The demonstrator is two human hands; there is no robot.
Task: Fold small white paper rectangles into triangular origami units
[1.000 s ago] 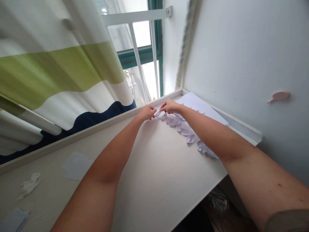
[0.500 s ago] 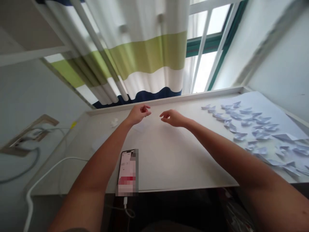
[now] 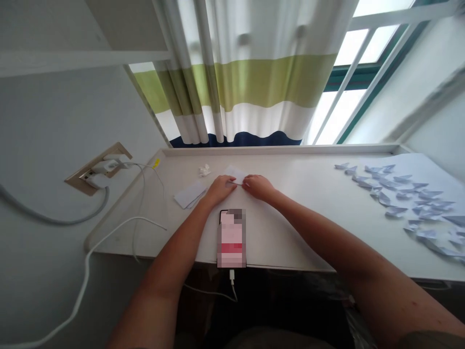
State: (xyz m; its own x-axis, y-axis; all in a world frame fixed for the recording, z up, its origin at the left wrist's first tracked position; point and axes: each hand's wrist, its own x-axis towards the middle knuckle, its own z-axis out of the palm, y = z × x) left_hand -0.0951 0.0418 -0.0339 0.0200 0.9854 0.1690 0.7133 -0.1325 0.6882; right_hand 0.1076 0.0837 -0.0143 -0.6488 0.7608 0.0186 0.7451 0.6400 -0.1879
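My left hand (image 3: 220,188) and my right hand (image 3: 257,186) rest close together on the white desk (image 3: 298,213), both with fingers curled onto the near edge of a small white paper sheet (image 3: 235,173). A small stack of white paper slips (image 3: 189,195) lies just left of my left hand. A phone (image 3: 231,237) lies on the desk's front edge below my hands, its cable hanging down. Many small folded paper pieces (image 3: 397,194) are spread over the right part of the desk.
A crumpled paper scrap (image 3: 205,169) lies near the back of the desk. A wall socket (image 3: 98,167) with a plugged charger and white cables sits at the left. A striped curtain (image 3: 247,82) hangs behind the desk, beside a window (image 3: 363,63).
My view has swung left from the folded pieces to the desk's middle. Both hands moved left and came down onto the small paper sheet; earlier they hovered empty above the desk.
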